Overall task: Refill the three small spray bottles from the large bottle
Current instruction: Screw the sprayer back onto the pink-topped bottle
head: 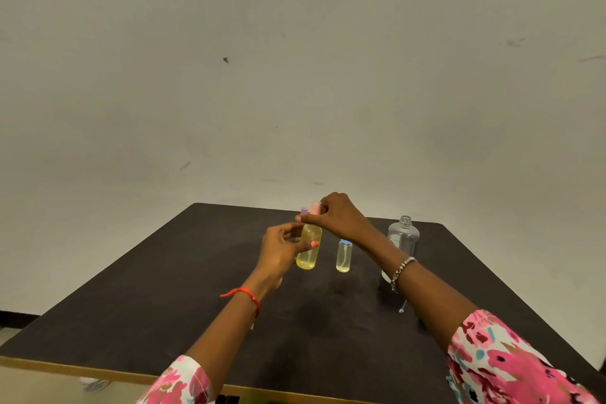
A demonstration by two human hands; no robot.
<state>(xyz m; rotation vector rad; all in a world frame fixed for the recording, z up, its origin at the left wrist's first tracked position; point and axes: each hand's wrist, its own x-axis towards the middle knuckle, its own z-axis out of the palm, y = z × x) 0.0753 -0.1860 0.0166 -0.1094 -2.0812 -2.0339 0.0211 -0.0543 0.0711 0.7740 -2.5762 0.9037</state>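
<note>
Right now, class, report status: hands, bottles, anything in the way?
Left hand gripping yellow-filled small spray bottle; right hand on its pink cap. Large clear bottle uncapped, upright. Blue-capped small bottle beside; nothing blocking.

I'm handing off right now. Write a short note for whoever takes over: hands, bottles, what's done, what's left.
Left hand grips the body of the yellow spray bottle, which is nearly full.
Right hand holds its pink cap at the neck; tightening or loosening is unclear.
Blue-capped small bottle stands capped on the table, little liquid showing at the bottom.
A purple cap shows behind; that bottle is hidden.
Large bottle stands uncapped at right.
Left: settle the pink cap, check the other two, recap the large bottle.
</note>
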